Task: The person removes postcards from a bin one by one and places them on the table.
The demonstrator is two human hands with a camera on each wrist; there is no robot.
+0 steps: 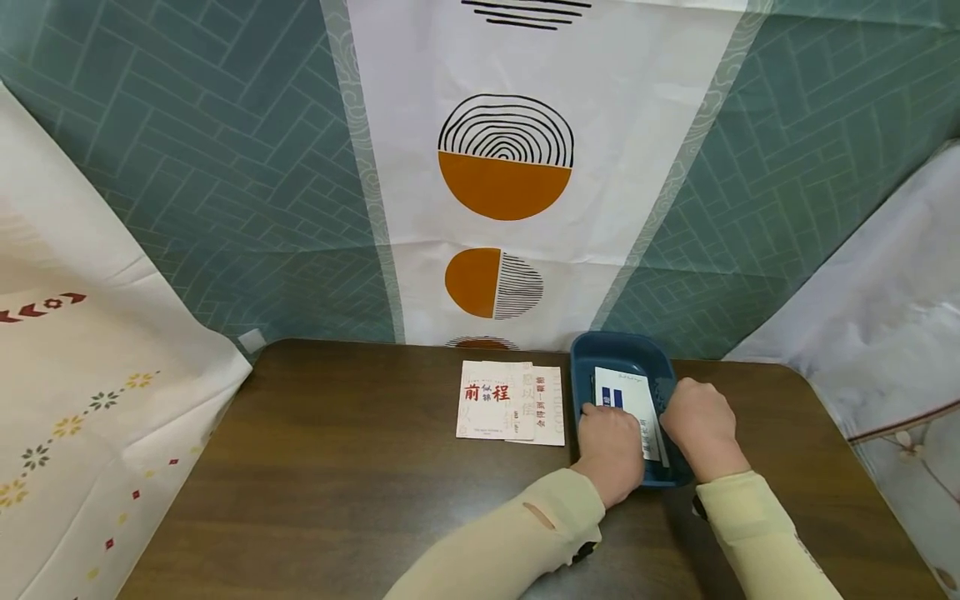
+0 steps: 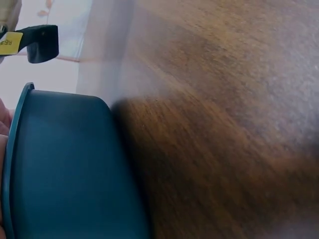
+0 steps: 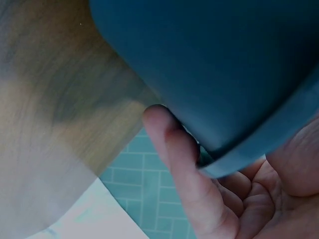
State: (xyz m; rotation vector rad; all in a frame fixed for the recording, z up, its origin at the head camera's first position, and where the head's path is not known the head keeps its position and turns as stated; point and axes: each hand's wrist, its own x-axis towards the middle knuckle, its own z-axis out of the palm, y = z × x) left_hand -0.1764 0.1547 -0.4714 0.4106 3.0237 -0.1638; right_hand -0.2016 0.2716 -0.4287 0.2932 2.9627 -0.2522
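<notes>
A dark blue tray (image 1: 618,343) stands on the table's right part, with a white and blue booklet (image 1: 628,400) lying in it. On the tray's near left side is my left hand (image 1: 611,450), fingers bent over the edge. My right hand (image 1: 701,421) grips the right rim. Close up in the right wrist view, fingers (image 3: 187,174) curl under the rim of the tray (image 3: 214,64). The left wrist view has the tray's outer wall (image 2: 70,164), and only slivers of the hand show at the rim on the left edge.
Two overlapping printed cards, a front one (image 1: 487,421) and one behind it (image 1: 553,408), lie left of the tray on the brown wooden table (image 1: 337,467). A patterned cloth (image 1: 300,167) hangs behind the table, with pale cloths at both sides.
</notes>
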